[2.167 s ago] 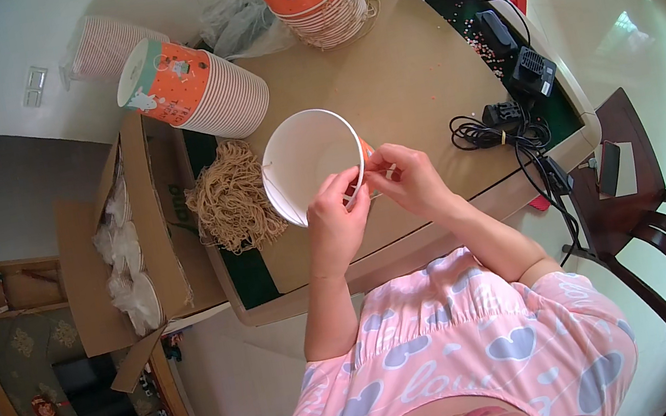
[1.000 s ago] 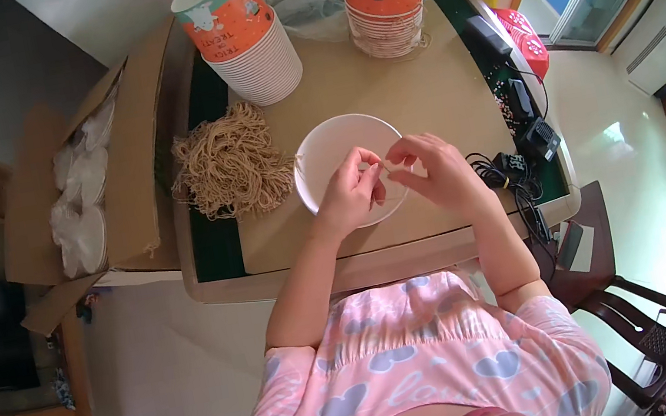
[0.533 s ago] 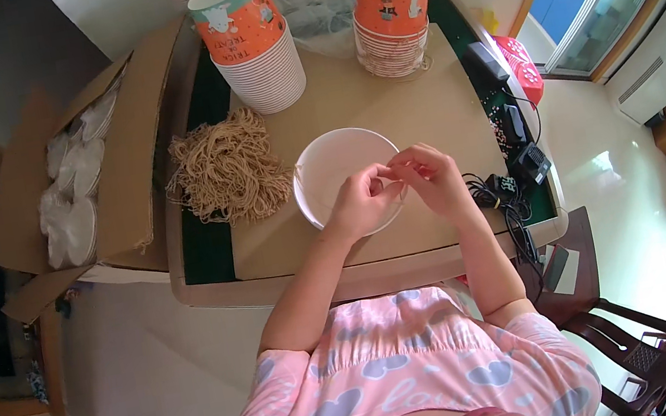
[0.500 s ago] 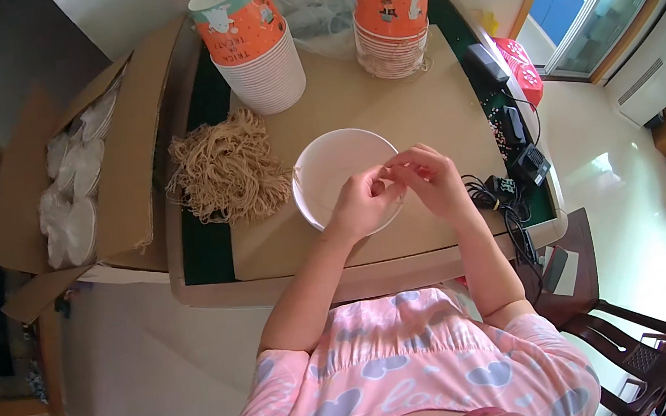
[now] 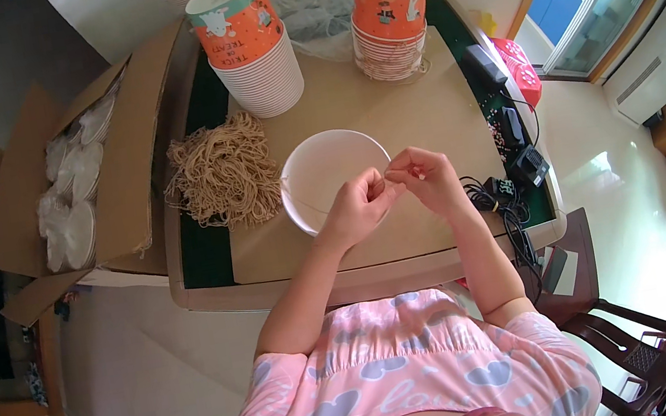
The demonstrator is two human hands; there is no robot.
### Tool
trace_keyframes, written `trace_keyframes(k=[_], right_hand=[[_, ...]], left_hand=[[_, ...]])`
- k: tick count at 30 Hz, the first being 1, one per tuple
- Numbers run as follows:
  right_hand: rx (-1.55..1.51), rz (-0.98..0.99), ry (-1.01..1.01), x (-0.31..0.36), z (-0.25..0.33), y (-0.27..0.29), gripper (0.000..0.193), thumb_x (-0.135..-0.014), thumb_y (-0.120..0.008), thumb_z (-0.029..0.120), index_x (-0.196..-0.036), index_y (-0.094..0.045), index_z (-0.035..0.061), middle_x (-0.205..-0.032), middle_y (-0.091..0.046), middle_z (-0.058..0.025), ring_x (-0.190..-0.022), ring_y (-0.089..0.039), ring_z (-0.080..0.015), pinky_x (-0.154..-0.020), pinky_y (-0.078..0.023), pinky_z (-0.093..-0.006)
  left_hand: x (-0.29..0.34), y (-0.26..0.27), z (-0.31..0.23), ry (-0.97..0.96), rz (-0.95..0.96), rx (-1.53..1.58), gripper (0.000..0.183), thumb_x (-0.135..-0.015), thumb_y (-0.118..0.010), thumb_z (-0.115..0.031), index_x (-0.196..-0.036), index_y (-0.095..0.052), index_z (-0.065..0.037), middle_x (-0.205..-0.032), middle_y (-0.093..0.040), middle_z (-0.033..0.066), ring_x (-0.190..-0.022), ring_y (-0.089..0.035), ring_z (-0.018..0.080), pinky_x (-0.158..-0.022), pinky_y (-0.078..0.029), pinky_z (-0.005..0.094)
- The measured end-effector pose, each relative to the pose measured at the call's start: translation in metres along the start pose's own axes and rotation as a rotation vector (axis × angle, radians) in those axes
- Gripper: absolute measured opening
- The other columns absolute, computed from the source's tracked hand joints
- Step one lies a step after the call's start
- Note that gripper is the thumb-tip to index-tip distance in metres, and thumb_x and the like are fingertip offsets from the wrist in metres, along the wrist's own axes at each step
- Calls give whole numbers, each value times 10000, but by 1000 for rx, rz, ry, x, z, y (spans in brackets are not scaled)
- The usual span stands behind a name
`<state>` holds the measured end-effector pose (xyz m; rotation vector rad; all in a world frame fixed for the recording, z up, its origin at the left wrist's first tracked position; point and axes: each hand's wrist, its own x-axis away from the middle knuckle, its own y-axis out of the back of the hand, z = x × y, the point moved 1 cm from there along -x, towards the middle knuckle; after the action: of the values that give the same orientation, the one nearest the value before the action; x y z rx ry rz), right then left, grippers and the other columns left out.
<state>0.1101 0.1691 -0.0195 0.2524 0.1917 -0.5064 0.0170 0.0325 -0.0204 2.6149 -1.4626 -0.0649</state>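
Observation:
A white paper bucket point(image 5: 323, 157) stands mouth up near the table's front edge. A thin strand of twine point(image 5: 308, 204) shows from its left rim, crossing the inside toward my hands. At the bucket's right rim, my left hand point(image 5: 358, 208) is closed, thumb and fingers pinched together. Its fingertips meet those of my right hand point(image 5: 429, 179), also pinched, on what looks like the end of that twine. The fingers mostly hide the end. Left of the bucket lies a loose heap of tan twine point(image 5: 223, 172).
Two upside-down stacks of orange-and-green paper buckets point(image 5: 249, 46) point(image 5: 389, 13) stand at the back, clear plastic point(image 5: 316, 17) between them. Black adapters and cables point(image 5: 511, 200) line the right edge. At left, an open cardboard box point(image 5: 119, 169) holds white wrapped pieces.
The bucket has shifted slightly left, away from my fingertips. Both hands keep their pinch, with the left fingers curled a little differently.

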Motion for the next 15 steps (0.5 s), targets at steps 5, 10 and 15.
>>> trace_keyframes(k=[5, 10, 15], right_hand=[[110, 48, 23, -3, 0, -6, 17, -843, -629, 23, -831, -632, 11, -732, -621, -20, -659, -548, -83, -584, -436, -231], [-225, -8, -117, -7, -6, -3, 44, -894, -578, 22, -892, -607, -12, -773, -639, -36, -701, -582, -73, -616, -465, -206], [-112, -18, -106, -6, 4, -8, 47, -884, -594, 35, -892, -613, -7, -745, -642, -35, -664, -574, -73, -587, -460, -213]], left_hand=[[3, -7, -9, -78, -225, 407, 232, -880, -675, -206, -878, -539, -18, -596, -462, -46, -544, -377, 24, -482, -312, 205], [4, 17, -8, -101, -101, -79, 281, -860, -681, -190, -683, -575, 1, -646, -558, 12, -532, -484, 74, -500, -388, 270], [10, 5, -17, -296, -274, -475, 108, -811, -697, -137, -877, -708, -52, -656, -471, 68, -521, -443, 137, -500, -367, 292]])
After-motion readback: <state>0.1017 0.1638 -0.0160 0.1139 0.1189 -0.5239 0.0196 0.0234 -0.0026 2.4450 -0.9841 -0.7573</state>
